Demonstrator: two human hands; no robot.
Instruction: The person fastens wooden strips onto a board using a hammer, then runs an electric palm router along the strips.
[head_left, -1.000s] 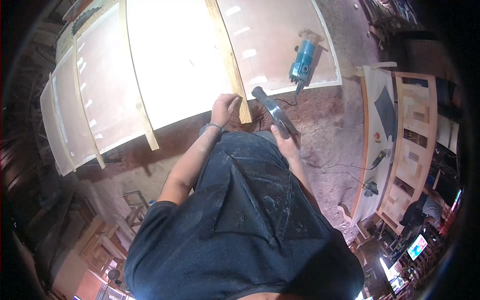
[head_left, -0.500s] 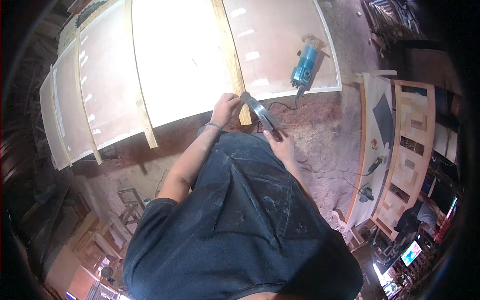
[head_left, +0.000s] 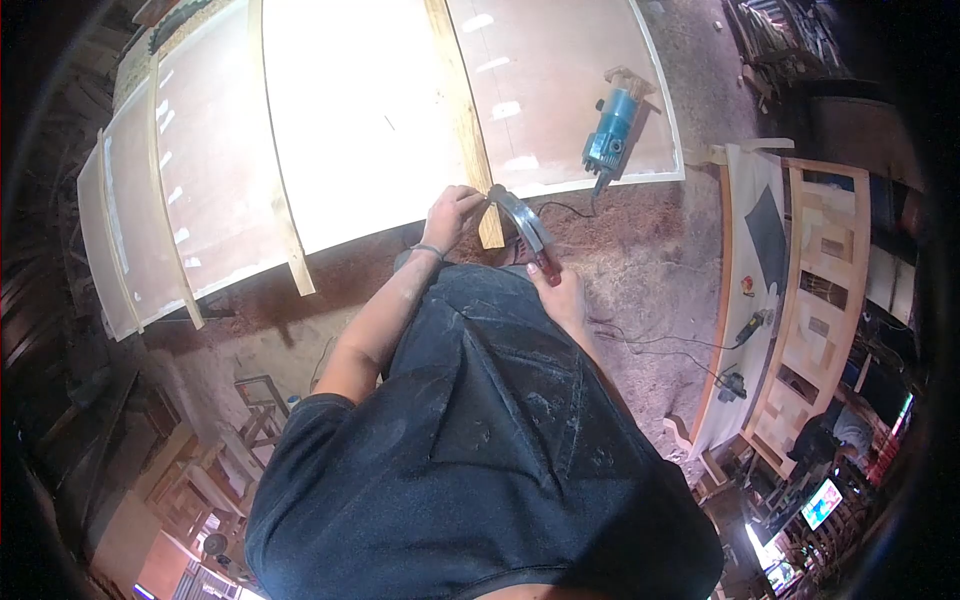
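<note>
My right hand (head_left: 563,293) is closed round the red handle of a hammer (head_left: 522,222), whose metal head is over a light wooden strip (head_left: 465,125) near the strip's lower end. Just left of the hammer head, my left hand (head_left: 454,214) has its fingers pinched together at the strip's edge; what they hold is too small to make out. The strip lies across a large pale panel (head_left: 350,120), part of it glaring white, and its end sticks out past the panel's near edge.
A teal power tool (head_left: 612,130) lies on the panel's right part, its cord running off the edge. More wooden strips (head_left: 280,190) cross the panel to the left. At the right stands a bench (head_left: 735,290) with tools, beside a patterned wooden panel (head_left: 828,290).
The hammer has shifted slightly right and turned, so more of its red handle shows. My left hand has stayed nearly in place.
</note>
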